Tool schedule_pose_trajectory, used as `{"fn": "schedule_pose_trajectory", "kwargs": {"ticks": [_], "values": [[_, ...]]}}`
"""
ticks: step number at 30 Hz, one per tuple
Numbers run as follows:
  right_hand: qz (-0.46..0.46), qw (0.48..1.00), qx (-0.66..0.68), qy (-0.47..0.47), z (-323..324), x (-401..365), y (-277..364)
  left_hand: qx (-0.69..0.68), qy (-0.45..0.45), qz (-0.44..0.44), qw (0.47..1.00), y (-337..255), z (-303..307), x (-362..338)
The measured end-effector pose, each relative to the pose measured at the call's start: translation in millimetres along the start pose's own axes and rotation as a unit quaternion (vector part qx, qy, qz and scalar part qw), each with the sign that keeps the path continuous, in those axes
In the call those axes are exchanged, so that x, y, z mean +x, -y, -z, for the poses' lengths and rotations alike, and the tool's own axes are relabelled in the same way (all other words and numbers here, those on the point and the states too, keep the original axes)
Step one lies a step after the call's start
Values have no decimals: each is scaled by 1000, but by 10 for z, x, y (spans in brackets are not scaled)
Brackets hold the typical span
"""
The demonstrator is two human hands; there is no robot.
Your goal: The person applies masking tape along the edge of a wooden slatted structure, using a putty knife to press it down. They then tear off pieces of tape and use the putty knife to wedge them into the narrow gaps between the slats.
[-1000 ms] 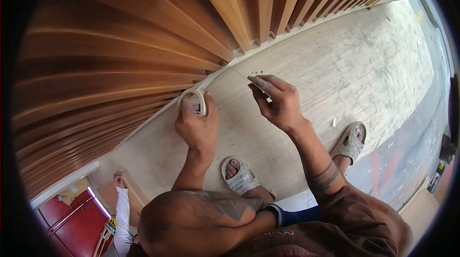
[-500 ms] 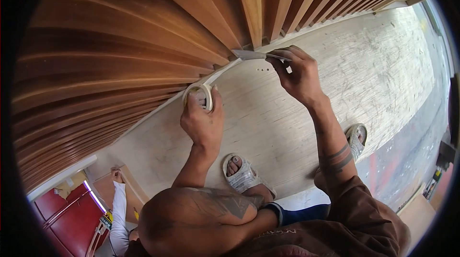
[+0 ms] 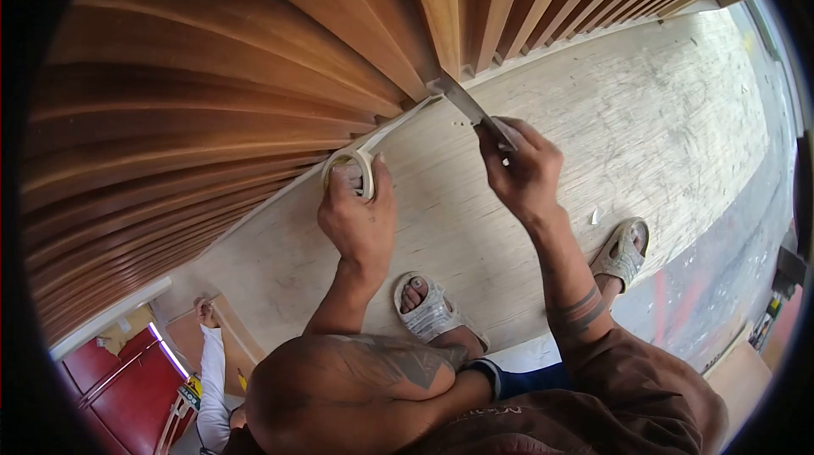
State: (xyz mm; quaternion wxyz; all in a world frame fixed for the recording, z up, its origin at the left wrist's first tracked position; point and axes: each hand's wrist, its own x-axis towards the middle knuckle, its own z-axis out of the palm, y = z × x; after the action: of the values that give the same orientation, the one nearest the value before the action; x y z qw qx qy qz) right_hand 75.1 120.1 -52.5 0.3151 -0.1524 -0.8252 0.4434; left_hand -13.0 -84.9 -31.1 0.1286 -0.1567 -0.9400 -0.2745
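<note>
My left hand (image 3: pixel 359 216) is closed around a roll of masking tape (image 3: pixel 366 168), fingers through its core. A pale strip of tape (image 3: pixel 398 122) runs from the roll up along the foot of the wooden slats (image 3: pixel 339 22). In my right hand (image 3: pixel 526 168) is a putty knife (image 3: pixel 462 102), pinched between thumb and fingers. Its wide metal blade points up and left, and the tip meets the base of the slats at the tape's upper end.
Pale plywood (image 3: pixel 500 234) lies under my sandalled feet (image 3: pixel 428 309). At the lower left another person's white-sleeved arm (image 3: pixel 212 379) reaches up beside a board, near red panels (image 3: pixel 127 387). A small pale scrap (image 3: pixel 595 216) lies near my right foot.
My right hand has moved slightly down, turning the putty knife from nearly level to a steep slant. My right forearm has shifted left, uncovering more of the right sandal. My left hand has barely moved.
</note>
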Motion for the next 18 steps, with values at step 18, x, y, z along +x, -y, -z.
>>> {"fn": "schedule_pose_trajectory", "kwargs": {"ticks": [18], "values": [[-1,999,53,3,-740,-462,301,-53,13,-50,997,45,-31,-77]]}}
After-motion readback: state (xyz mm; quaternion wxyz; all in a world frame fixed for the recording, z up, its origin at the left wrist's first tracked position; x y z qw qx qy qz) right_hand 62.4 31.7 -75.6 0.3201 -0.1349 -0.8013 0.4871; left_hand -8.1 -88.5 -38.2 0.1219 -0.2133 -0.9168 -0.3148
